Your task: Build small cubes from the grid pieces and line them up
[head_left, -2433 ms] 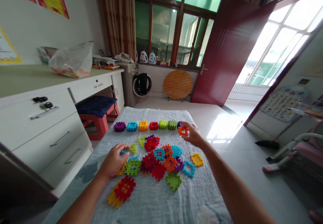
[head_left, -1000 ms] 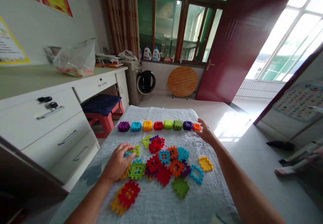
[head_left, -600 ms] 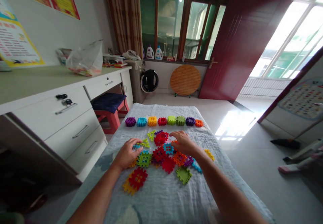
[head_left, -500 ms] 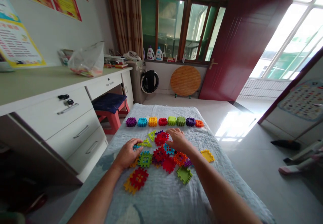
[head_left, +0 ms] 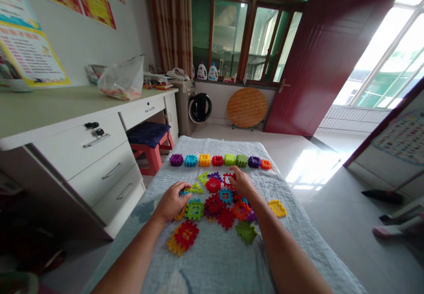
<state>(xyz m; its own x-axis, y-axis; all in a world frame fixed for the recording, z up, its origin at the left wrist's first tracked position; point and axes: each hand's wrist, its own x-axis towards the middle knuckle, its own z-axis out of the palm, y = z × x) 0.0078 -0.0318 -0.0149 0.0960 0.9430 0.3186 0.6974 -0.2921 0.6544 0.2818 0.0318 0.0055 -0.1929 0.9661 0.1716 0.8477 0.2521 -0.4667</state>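
My right hand [head_left: 241,182] pinches a red notched square building piece [head_left: 228,180] by its right side, above the back of a loose pile. The fingers of my left hand [head_left: 172,200] curl around a blue building piece [head_left: 183,193], mostly covered by the hand. A lime triangular piece [head_left: 195,188] lies against its fingertips. Between the hands are a solid red piece [head_left: 213,185], a blue window piece [head_left: 225,195] and an orange piece [head_left: 240,210]. Just in front of the left hand is a green window piece [head_left: 194,210].
Behind the pile runs a row of stacked blocks, from a purple stack [head_left: 176,160] to an orange stack [head_left: 266,164]. A yellow square [head_left: 277,208] lies at the right, a dark green square [head_left: 247,232] nearer. A red stool [head_left: 153,159] and white desk [head_left: 109,170] stand left.
My right hand has lifted slightly and moved right, with a red square piece now showing in its fingers. My left hand stays by the blue piece. The view has shifted slightly.
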